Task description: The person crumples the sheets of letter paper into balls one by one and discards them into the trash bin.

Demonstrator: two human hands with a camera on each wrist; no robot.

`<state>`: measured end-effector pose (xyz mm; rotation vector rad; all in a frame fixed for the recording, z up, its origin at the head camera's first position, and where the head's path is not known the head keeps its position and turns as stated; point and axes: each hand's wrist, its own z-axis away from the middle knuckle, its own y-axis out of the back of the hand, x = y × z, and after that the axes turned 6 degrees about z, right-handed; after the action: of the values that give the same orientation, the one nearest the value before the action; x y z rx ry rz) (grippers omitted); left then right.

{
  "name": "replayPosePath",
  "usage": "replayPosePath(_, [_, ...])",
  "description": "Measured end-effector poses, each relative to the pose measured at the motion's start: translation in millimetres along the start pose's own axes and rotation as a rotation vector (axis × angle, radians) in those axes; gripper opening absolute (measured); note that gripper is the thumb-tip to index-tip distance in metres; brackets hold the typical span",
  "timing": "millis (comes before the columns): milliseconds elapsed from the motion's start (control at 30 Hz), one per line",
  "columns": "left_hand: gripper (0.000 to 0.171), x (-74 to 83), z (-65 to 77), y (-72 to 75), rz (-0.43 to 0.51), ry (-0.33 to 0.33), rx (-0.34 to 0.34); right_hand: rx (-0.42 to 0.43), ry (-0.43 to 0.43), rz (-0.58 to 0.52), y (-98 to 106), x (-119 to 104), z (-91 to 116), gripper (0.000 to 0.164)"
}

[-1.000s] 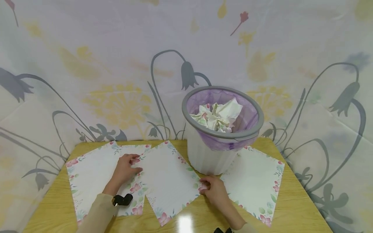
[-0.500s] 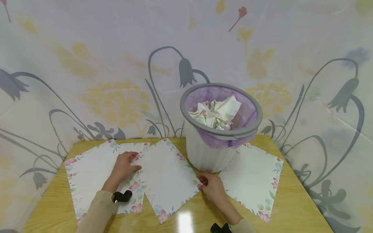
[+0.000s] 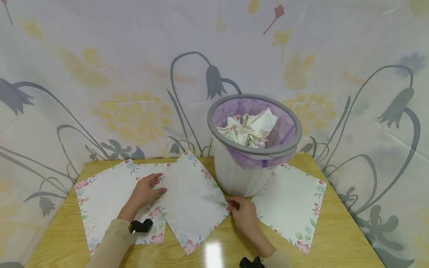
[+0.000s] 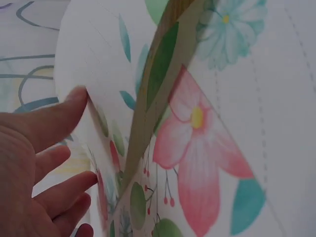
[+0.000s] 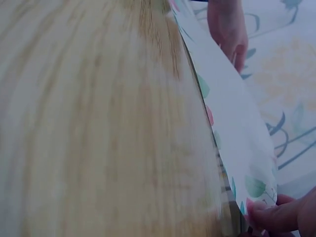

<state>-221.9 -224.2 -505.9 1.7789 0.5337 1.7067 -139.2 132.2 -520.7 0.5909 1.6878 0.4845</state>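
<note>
A white sheet of paper (image 3: 191,201) with a printed flower border lies in the middle, bowed up and overlapping the sheet (image 3: 104,197) beside it. My right hand (image 3: 244,216) pinches its right corner between thumb and fingers, as the right wrist view also shows. At the opposite edge is my left hand (image 3: 144,191), fingers loosely spread. In the left wrist view its thumb (image 4: 74,108) and a fingertip meet the edge of the raised paper without closing round it. A further flowered sheet (image 3: 291,208) lies to the right.
Behind my right hand stands a white bin (image 3: 231,175) with a grey rim and a purple liner (image 3: 285,134). Crumpled flowered paper (image 3: 254,128) fills part of it. The wooden table (image 3: 335,238) ends at a patterned cloth backdrop (image 3: 140,74).
The middle sheet has risen off the table, its far corner higher and its left edge shifted left over the neighbouring sheet. Both hands stay nearly in place.
</note>
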Motion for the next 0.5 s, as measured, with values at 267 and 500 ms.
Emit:
replayPosePath(267, [0.08,17.4,1.6,-7.1,0.036,-0.07,-0.073,0.06,0.01,0.016,-7.0,-3.7,-0.3,0.016])
replayPosePath(500, [0.091,30.8,8.6,-23.2,0.037,-0.13,-0.107,0.08,0.02,-0.055,-13.1,-4.7,-1.7,0.017])
